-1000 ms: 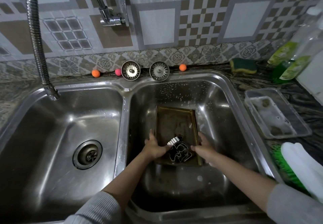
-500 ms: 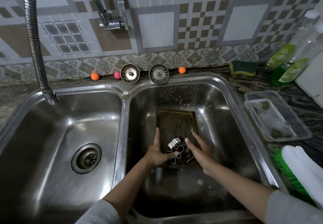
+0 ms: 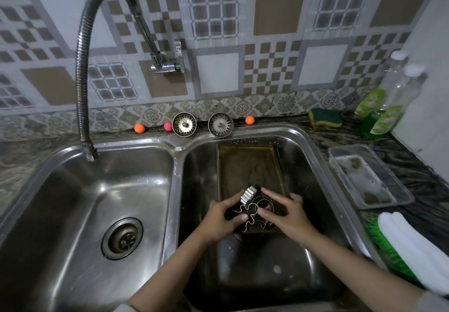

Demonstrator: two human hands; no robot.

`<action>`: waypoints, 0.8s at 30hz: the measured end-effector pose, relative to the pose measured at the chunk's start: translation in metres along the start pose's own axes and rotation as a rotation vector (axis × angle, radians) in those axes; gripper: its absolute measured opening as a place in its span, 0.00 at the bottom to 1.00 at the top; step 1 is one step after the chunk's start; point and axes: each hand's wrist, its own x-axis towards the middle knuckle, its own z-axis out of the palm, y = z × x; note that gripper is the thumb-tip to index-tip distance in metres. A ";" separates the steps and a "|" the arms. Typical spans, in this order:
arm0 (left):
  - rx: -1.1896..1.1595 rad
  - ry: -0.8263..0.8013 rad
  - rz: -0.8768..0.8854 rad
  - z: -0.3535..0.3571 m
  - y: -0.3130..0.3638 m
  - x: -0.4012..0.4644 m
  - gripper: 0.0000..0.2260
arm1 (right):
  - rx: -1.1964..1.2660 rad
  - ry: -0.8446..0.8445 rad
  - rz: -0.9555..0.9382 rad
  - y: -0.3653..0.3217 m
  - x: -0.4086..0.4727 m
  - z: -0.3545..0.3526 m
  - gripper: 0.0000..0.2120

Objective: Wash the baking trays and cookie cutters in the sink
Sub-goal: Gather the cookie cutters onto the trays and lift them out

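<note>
A patterned brown-and-grey tile wall backs a stainless double-basin sink (image 3: 175, 146) set in a dark marbled counter; we look down w/ both arms reaching into the right basin. A dark, stained rectangular baking tray (image 3: 250, 168) lies flat on that basin's floor, long axis running away from us toward the wall. At its near end sits a cluster of thin metal cookie cutters (image 3: 252, 210), incl. a fluted round one and a wavy figure-shaped one, resting on the tray.

The left hand (image 3: 224, 217) curls around the cluster's left side, thumb tucked under the near edge, fingers wrapped by the fluted cutter: it looks like a grasp. The right hand (image 3: 289, 210) comes in from the right, fingers mostly straight and laid over the cutters' top and right edge, pressing rather than clenching.

The cutters lie directly btwn the two palms, so neither hand has to travel; the left has the firmer hold. The flexible coiled steel tap (image 3: 81, 73) hangs over the left basin, well apart, no water visibly running. A green-and-yellow sponge (image 3: 325, 117) and clear soap bottles (image 3: 386, 107) w/ green liquid sit on the counter at right, nearer the right hand. Washing appears barely begun: tray unscrubbed.
</note>
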 end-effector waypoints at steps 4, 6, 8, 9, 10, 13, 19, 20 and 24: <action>0.001 0.059 0.131 -0.026 0.036 0.002 0.33 | -0.096 0.091 -0.162 -0.025 0.012 -0.020 0.29; -0.054 0.125 0.148 -0.039 0.054 0.004 0.32 | -0.168 0.151 -0.253 -0.048 0.016 -0.031 0.28; -0.061 0.190 0.210 -0.053 0.072 0.008 0.31 | -0.185 0.198 -0.316 -0.081 0.016 -0.043 0.25; -0.064 0.211 0.251 -0.060 0.082 0.008 0.30 | -0.192 0.217 -0.354 -0.096 0.015 -0.048 0.24; -0.069 0.234 0.276 -0.067 0.091 0.008 0.30 | -0.201 0.227 -0.388 -0.110 0.013 -0.054 0.24; -0.083 0.257 0.338 -0.086 0.119 0.006 0.26 | -0.270 0.250 -0.458 -0.142 0.008 -0.069 0.23; -0.191 0.268 0.434 -0.103 0.154 -0.002 0.20 | -0.436 0.361 -0.590 -0.186 -0.002 -0.085 0.24; -0.212 0.282 0.450 -0.104 0.156 -0.001 0.16 | -0.454 0.371 -0.612 -0.190 -0.003 -0.087 0.24; -0.256 0.281 0.483 -0.110 0.163 -0.001 0.12 | -0.508 0.407 -0.688 -0.201 -0.005 -0.090 0.23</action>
